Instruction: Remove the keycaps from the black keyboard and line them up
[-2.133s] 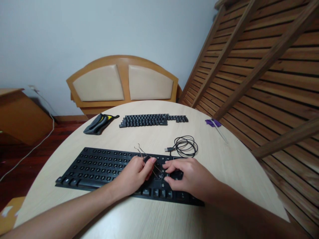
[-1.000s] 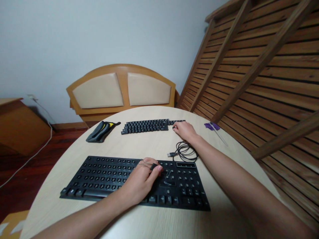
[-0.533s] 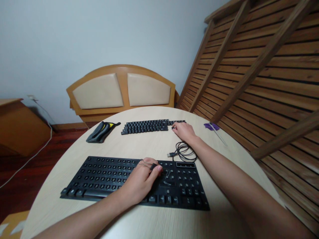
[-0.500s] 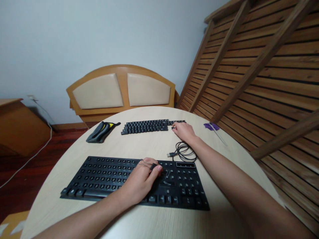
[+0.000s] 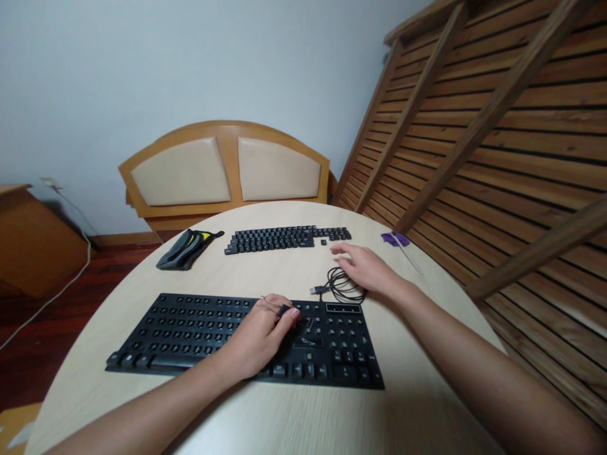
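Observation:
A black keyboard [image 5: 194, 325] lies at the front of the table, most of its keys stripped of caps. Over its middle rests my left hand [image 5: 260, 332], closed around a wire keycap puller [image 5: 283, 311] whose thin loops stick out past the fingers. My right hand [image 5: 363, 266] is open, fingers apart, just above the coiled USB cable [image 5: 342, 287]. Behind it, removed keycaps [image 5: 268, 240] stand in rows, with a smaller group [image 5: 339, 234] to their right. One lone keycap [image 5: 324, 242] sits just in front of that group.
A grey, black and yellow pouch [image 5: 187, 249] lies at the left of the round table [image 5: 265, 278]. At the right edge a thin stick [image 5: 408, 254] lies across a purple cloth [image 5: 395, 239]. A wooden slatted frame [image 5: 497, 139] leans close on the right; a headboard [image 5: 227, 164] stands behind.
My right hand has drawn back from the far keycaps toward me and opened, and the lone keycap now shows in full. My left hand stays over the keyboard with the puller. The view shifted slightly.

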Demonstrator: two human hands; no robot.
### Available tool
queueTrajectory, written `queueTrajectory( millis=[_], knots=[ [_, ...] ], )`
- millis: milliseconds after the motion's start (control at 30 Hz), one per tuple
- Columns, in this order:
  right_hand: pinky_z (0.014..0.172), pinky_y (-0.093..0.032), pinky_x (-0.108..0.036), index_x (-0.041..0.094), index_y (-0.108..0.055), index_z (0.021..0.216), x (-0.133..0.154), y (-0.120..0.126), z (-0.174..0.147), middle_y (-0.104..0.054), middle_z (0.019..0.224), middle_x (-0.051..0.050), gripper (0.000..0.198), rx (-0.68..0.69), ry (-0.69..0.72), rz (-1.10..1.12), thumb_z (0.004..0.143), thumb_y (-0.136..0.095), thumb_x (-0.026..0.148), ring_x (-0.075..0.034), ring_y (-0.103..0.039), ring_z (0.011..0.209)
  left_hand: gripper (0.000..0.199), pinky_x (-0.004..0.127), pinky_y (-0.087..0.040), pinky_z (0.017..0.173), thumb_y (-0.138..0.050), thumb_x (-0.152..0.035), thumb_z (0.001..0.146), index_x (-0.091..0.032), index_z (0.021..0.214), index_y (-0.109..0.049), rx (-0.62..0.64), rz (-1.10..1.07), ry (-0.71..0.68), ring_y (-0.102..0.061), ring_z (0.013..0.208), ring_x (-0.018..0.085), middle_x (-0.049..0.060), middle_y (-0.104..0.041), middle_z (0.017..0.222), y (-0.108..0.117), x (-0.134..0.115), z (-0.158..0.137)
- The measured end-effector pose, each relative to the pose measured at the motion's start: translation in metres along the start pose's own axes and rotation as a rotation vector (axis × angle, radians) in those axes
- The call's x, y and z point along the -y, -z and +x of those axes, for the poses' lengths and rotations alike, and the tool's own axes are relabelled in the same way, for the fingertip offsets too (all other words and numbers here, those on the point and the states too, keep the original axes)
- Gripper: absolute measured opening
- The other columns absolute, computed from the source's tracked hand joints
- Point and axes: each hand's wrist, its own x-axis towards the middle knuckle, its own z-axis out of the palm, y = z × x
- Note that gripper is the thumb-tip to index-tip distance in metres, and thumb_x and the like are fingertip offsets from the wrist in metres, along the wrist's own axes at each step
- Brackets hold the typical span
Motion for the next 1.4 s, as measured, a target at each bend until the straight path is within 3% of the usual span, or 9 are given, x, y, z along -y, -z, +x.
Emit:
queueTrajectory(
  millis=[67, 133, 400, 567, 700, 833, 1067, 1300, 1400],
  knots=[
    [0.108, -0.039, -0.036, 0.022, -0.055, 0.133, 0.007, -0.002, -0.017, -0.058, 0.139, -0.007, 0.040, 0.054, 0.203, 0.088, 0.099, -0.042, 0.038, -0.022, -0.051, 0.129, 0.035, 0.038, -0.048, 0.088, -0.037, -0.034, 0.101, -0.017, 0.084, -0.063, -0.006, 0.012, 0.002, -0.060, 0.090, 0.021, 0.006, -0.066, 0.089, 0.002, 0.001, 0.001],
    [0.112, -0.034, -0.044, 0.021, -0.054, 0.135, 0.011, -0.006, -0.030, -0.054, 0.143, -0.009, 0.047, 0.119, 0.301, 0.100, 0.098, -0.042, 0.047, -0.025, -0.045, 0.134, 0.035, 0.037, -0.048, 0.087, -0.037, -0.034, 0.101, -0.017, 0.086, -0.064, -0.009, 0.024, 0.011, -0.061, 0.089, 0.021, 0.006, -0.066, 0.088, 0.004, 0.002, 0.003],
    [0.106, -0.040, -0.045, 0.021, -0.062, 0.127, 0.013, -0.001, -0.042, -0.062, 0.132, -0.010, 0.046, 0.155, 0.270, -0.004, 0.101, -0.035, 0.047, -0.027, -0.055, 0.124, 0.037, 0.039, -0.051, 0.088, -0.037, -0.034, 0.100, -0.016, 0.088, -0.067, -0.008, 0.087, 0.038, -0.064, 0.091, 0.021, 0.008, -0.068, 0.091, 0.008, 0.004, 0.005],
    [0.113, -0.028, -0.051, 0.021, -0.059, 0.131, 0.020, 0.012, -0.054, -0.054, 0.141, -0.012, 0.054, 0.159, 0.301, -0.020, 0.095, -0.043, 0.058, -0.031, -0.043, 0.134, 0.039, 0.043, -0.048, 0.094, -0.035, -0.035, 0.101, -0.017, 0.088, -0.067, -0.014, 0.139, 0.018, -0.062, 0.099, 0.023, 0.009, -0.069, 0.098, 0.008, 0.004, 0.001],
    [0.116, -0.019, -0.059, 0.025, -0.047, 0.143, 0.028, 0.016, -0.073, -0.039, 0.153, -0.011, 0.090, 0.273, 0.378, 0.112, 0.070, -0.065, 0.074, -0.039, -0.026, 0.143, 0.036, 0.047, -0.045, 0.100, -0.036, -0.034, 0.101, -0.017, 0.093, -0.067, -0.025, 0.199, -0.019, -0.063, 0.099, 0.023, 0.009, -0.071, 0.098, 0.007, -0.001, -0.002],
    [0.116, -0.015, -0.063, 0.023, -0.023, 0.155, 0.035, 0.007, -0.085, -0.026, 0.159, -0.015, 0.124, 0.401, 0.387, 0.170, 0.055, -0.076, 0.072, -0.044, -0.015, 0.146, 0.032, 0.040, -0.049, 0.096, -0.037, -0.032, 0.101, -0.018, 0.102, -0.066, -0.010, 0.190, -0.038, -0.065, 0.102, 0.021, 0.008, -0.072, 0.106, 0.006, -0.006, -0.003],
    [0.116, -0.017, -0.058, 0.023, -0.029, 0.153, 0.053, -0.005, -0.087, -0.021, 0.160, -0.016, 0.113, 0.380, 0.408, 0.178, 0.060, -0.077, 0.064, -0.043, -0.019, 0.145, 0.037, 0.040, -0.052, 0.091, -0.038, -0.033, 0.101, -0.017, 0.097, -0.071, 0.046, 0.339, -0.026, -0.069, 0.095, 0.024, 0.010, -0.074, 0.098, 0.014, -0.009, -0.005],
    [0.117, -0.016, -0.056, 0.023, -0.028, 0.153, 0.067, -0.014, -0.088, -0.020, 0.161, -0.014, 0.107, 0.369, 0.455, 0.207, 0.065, -0.073, 0.063, -0.040, -0.014, 0.147, 0.046, 0.043, -0.053, 0.078, -0.032, -0.040, 0.101, -0.016, 0.094, -0.071, 0.096, 0.548, 0.111, -0.071, 0.083, 0.030, 0.013, -0.075, 0.088, 0.026, -0.015, -0.004],
    [0.118, -0.014, -0.056, 0.023, -0.028, 0.153, 0.069, -0.014, -0.086, -0.019, 0.161, -0.013, 0.103, 0.376, 0.477, 0.233, 0.068, -0.073, 0.059, -0.039, -0.013, 0.147, 0.044, 0.041, -0.052, 0.076, -0.033, -0.038, 0.101, -0.016, 0.087, -0.069, 0.055, 0.558, 0.084, -0.069, 0.081, 0.029, 0.012, -0.073, 0.084, 0.029, -0.017, -0.004]
  ],
)
